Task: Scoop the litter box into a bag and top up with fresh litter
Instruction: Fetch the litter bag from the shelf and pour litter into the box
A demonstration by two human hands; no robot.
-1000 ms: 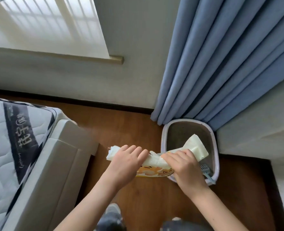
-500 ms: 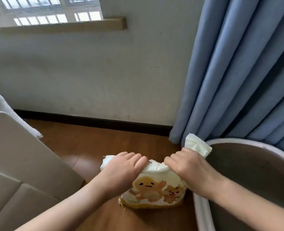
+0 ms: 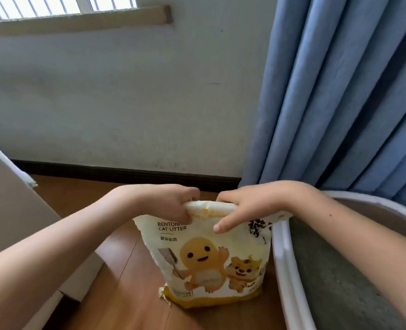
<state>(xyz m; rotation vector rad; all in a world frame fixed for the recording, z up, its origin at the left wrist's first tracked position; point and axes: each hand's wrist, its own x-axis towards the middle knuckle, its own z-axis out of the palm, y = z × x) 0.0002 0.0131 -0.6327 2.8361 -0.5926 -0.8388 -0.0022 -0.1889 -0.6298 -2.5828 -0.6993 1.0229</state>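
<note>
The litter bag (image 3: 211, 260) stands upright on the wood floor (image 3: 116, 294), its right side touching or just beside the outer wall of the litter box (image 3: 290, 270). The bag is pale yellow with a darker yellow base. Its front shows the words "BENTONITE CAT LITTER" in part, a cartoon figure holding a scoop, and a small tiger.

Both hands grip the bag's top edge. The left hand (image 3: 171, 203) has its fingers curled over the left part of the edge, pinching it against the thumb. The right hand (image 3: 249, 208) is curled round the right part of the edge, with its thumb pressed flat on the front panel. The two hands sit close together, knuckles almost meeting.

The litter box is white-rimmed and holds grey litter (image 3: 335, 282). The right forearm crosses above it.

A blue curtain (image 3: 340, 91) hangs behind the box. A white wall (image 3: 125, 103) with a dark baseboard (image 3: 125, 173) runs behind the bag. A window sill (image 3: 78, 20) shows at upper left.
</note>
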